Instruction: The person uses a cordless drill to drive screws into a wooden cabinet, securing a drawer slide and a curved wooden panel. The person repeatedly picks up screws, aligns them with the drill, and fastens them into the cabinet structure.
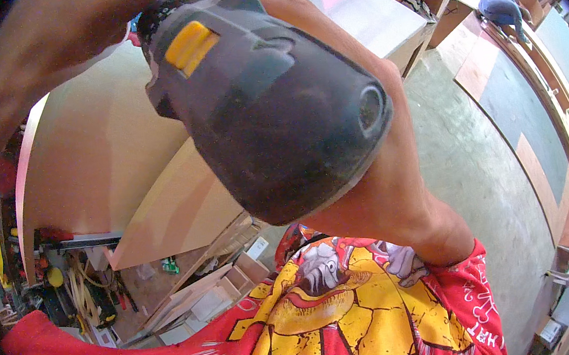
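Close in front of me, a dark grey power drill point(278, 122) with a yellow slide switch point(192, 48) on top fills the middle of the head view. My right hand point(324, 22) is wrapped round it from the far side; the drill's body hides most of the fingers and the handle. At the upper left my left forearm point(66, 51) reaches toward the drill's front end, where the left hand is cut off by the top edge and its fingers are hidden. Beyond the drill stands a large light brown board point(92, 150). The drill's tip and what it touches are out of sight.
A white-topped cabinet point(367, 10) stands at the far right of the drill. Below the board lie tools and wood offcuts point(200, 299). Long panels point(514, 102) rest on the concrete floor point(465, 157) to the right, where another person point(500, 9) bends over.
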Motion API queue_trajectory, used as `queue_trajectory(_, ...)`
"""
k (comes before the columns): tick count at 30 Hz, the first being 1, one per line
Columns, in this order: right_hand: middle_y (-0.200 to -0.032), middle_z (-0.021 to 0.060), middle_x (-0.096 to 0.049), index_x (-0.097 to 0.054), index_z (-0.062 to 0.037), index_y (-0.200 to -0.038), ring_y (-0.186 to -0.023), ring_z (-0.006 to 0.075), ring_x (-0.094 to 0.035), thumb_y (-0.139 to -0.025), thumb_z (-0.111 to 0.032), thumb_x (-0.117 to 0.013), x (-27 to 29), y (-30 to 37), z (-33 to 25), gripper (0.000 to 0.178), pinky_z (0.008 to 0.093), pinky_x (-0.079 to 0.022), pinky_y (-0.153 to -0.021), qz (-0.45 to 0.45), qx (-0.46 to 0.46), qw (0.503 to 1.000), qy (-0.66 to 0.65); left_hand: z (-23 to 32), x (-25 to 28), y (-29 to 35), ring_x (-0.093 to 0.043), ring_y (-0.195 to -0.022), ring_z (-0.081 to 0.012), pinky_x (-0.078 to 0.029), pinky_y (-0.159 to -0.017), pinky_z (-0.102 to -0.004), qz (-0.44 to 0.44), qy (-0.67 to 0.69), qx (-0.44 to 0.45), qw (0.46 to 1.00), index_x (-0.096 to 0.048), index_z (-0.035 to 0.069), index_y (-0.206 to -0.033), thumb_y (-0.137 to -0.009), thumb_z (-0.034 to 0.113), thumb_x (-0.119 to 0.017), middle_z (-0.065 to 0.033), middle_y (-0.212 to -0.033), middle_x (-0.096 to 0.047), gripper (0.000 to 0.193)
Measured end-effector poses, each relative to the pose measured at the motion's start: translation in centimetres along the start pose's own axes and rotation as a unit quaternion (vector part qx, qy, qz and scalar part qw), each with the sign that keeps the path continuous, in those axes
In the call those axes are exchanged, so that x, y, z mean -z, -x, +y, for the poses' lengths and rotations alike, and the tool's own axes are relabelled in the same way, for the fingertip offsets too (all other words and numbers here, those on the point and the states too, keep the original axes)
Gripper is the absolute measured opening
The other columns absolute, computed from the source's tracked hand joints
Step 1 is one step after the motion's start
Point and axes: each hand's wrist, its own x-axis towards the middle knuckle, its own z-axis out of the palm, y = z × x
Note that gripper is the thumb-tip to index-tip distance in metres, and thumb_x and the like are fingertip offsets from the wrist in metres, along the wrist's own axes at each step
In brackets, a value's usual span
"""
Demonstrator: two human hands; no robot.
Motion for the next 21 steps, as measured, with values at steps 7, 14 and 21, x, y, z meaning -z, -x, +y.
queue_trajectory(7,-0.123,0.0127,-0.071,-0.058,0.0010,-0.140,-0.106,0.0151,-0.069,-0.070,-0.002,-0.085,0.0,-0.1,-0.3,0.075,0.0279,-0.053,-0.093,-0.007,-0.017,1.000,-0.016,0.2,-0.1,0.3,-0.069,-0.105,-0.0336,-0.062,-0.086,-0.0374,0.009,-0.001,0.003,1.000,-0.055,-0.007,-0.128,-0.085,0.000,-0.069,-0.0199,-0.130,-0.059,0.046)
queue_trajectory(14,-0.117,0.0150,-0.072,-0.058,-0.0017,-0.140,-0.101,0.0246,-0.072,-0.070,-0.008,-0.087,0.0,0.1,0.2,0.076,0.0330,-0.055,-0.088,0.004,0.001,1.000,-0.007,0.3,-0.4,0.1,-0.069,-0.106,-0.0350,-0.062,-0.087,-0.0385,0.018,0.000,0.004,1.000,-0.055,-0.005,-0.130,-0.085,0.000,-0.067,-0.0195,-0.132,-0.059,0.047)
queue_trajectory(21,-0.105,0.0207,-0.073,-0.055,-0.0049,-0.139,-0.093,0.0428,-0.074,-0.067,-0.020,-0.094,-0.2,0.0,1.0,0.083,0.0432,-0.059,-0.078,0.018,0.049,0.998,0.021,0.4,-0.5,0.2,-0.069,-0.107,-0.0364,-0.061,-0.088,-0.0396,0.023,0.004,0.009,1.000,-0.056,-0.004,-0.131,-0.085,-0.001,-0.066,-0.0190,-0.134,-0.059,0.048)
